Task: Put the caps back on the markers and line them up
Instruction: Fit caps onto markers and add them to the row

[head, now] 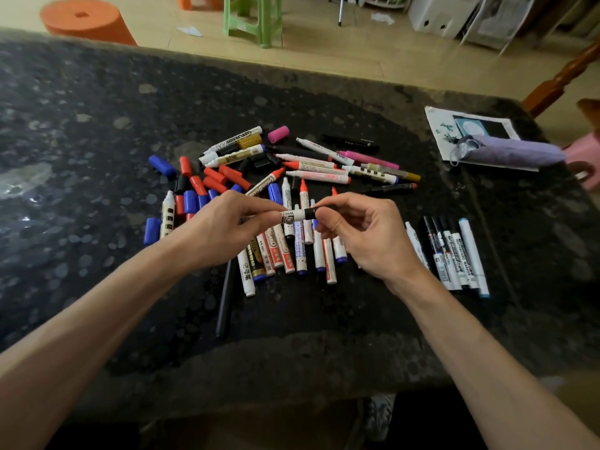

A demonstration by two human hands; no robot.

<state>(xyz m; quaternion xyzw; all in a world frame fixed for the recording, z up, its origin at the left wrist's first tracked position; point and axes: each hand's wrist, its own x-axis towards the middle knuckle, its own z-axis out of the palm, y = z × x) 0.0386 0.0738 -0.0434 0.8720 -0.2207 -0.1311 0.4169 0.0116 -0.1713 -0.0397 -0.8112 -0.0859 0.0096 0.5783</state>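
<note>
Left hand (224,228): fingers curled, thumb and fingertips pinching the white barrel of the held marker, raised above the pile
Right hand (367,235): thumb and forefinger pinching the capped end of the same marker, other fingers loosely curled
Held marker (292,216): white whiteboard marker, level between the two hands, off the table
Black cap (310,213): on the marker's right end, against the right fingertips; cannot tell whether it is pushed fully home
Pile of markers (285,254): directly beneath the hands, mostly uncapped, red and blue tips pointing away from the person, barrels side by side and overlapping
Lined-up row (454,254): capped markers just right of the right wrist, side by side and touching
Loose caps (207,183): red, blue and black, scattered beyond the left hand
Far heap (324,164): more markers lying crosswise beyond the pile
Pink cap (278,134): alone at the heap's far edge
Table (97,141): dark speckled stone
Purple umbrella (513,151): folded, lying on a printed white sheet (438,125) at the far right corner
Floor beyond: orange stool (84,19) and green stool (256,17)
</note>
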